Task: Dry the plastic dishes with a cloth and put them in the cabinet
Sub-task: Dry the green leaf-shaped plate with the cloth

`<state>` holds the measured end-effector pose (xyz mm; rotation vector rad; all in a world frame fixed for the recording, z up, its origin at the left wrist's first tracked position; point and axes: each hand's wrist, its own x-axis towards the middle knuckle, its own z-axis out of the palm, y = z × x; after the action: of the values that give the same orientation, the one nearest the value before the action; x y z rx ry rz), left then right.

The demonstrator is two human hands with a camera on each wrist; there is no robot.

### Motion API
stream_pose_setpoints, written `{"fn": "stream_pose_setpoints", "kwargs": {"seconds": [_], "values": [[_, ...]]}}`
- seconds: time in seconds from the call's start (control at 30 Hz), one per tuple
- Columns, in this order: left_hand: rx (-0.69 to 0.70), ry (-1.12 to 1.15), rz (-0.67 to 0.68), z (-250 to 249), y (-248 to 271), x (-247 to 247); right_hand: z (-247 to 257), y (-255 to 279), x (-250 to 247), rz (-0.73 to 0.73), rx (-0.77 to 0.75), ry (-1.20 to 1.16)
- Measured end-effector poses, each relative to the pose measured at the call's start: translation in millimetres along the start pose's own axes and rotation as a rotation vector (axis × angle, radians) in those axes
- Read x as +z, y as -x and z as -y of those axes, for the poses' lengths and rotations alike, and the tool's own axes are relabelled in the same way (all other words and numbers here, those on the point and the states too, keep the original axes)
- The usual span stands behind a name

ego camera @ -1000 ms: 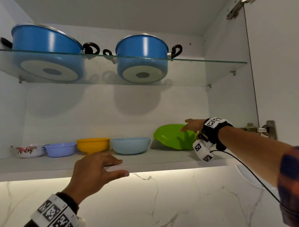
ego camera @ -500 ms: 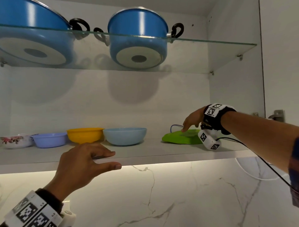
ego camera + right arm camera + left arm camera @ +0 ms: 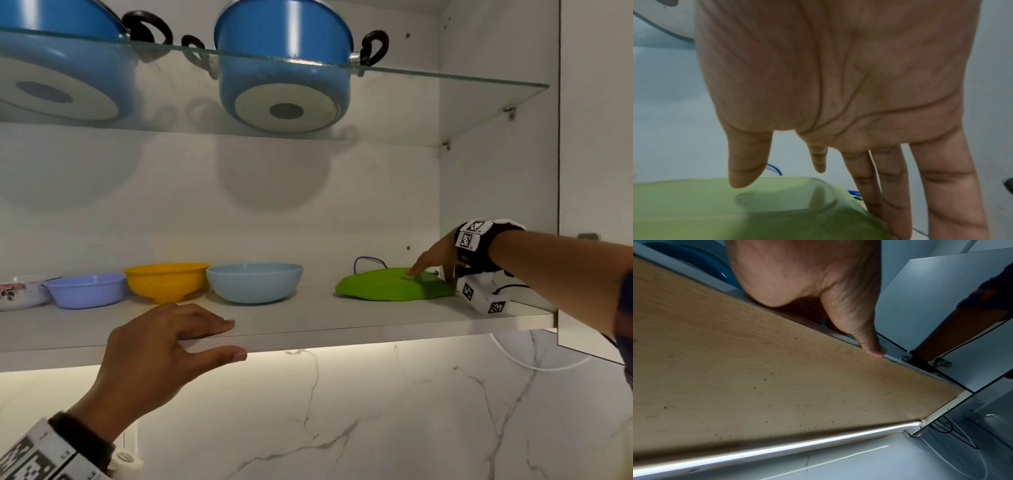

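Observation:
A green plastic plate point(image 3: 387, 287) point(image 3: 735, 211) lies flat at the right end of the lower cabinet shelf point(image 3: 308, 318). My right hand point(image 3: 435, 260) point(image 3: 838, 97) hovers over the plate's right side with straight, spread fingers. Its index tip touches the plate's top, and the other fingers reach down beside the right rim. My left hand point(image 3: 161, 346) point(image 3: 807, 280) holds the shelf's front edge, fingers on top and thumb against the wooden underside point(image 3: 756, 369). No cloth is in view.
Light blue point(image 3: 254, 282), yellow point(image 3: 166, 281), lilac point(image 3: 85, 289) and floral point(image 3: 20, 291) bowls line the shelf to the left. Two blue pots point(image 3: 284, 68) stand on the glass shelf point(image 3: 445, 78) above. A blue wire point(image 3: 370, 262) loops behind the plate. The open door point(image 3: 596, 137) is at right.
The green plate went from leaning upright against the back to lying flat on the shelf, and my right hand came down with it. My left hand stayed at the shelf edge.

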<state>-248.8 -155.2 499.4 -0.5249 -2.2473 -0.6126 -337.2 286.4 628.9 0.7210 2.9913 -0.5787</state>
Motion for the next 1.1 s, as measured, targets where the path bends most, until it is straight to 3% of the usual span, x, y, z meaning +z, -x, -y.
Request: {"fn": "stream_pose_setpoints", "kwargs": {"seconds": [0.27,0.43,0.73,1.1], "values": [[0.001,-0.004,0.021,-1,-4,-2,-7,-48,-13,0.002,-0.043,0.148],[-0.003,0.017,0.021,0,-5,-3,9,-24,-48,-0.008,-0.051,0.062],[0.005,0.011,0.034,3,-4,-1,45,23,-64,-0.127,-0.385,-0.291],[0.025,-0.004,0.03,8,-4,0,125,2,-70,-0.266,-0.741,-0.213]]}}
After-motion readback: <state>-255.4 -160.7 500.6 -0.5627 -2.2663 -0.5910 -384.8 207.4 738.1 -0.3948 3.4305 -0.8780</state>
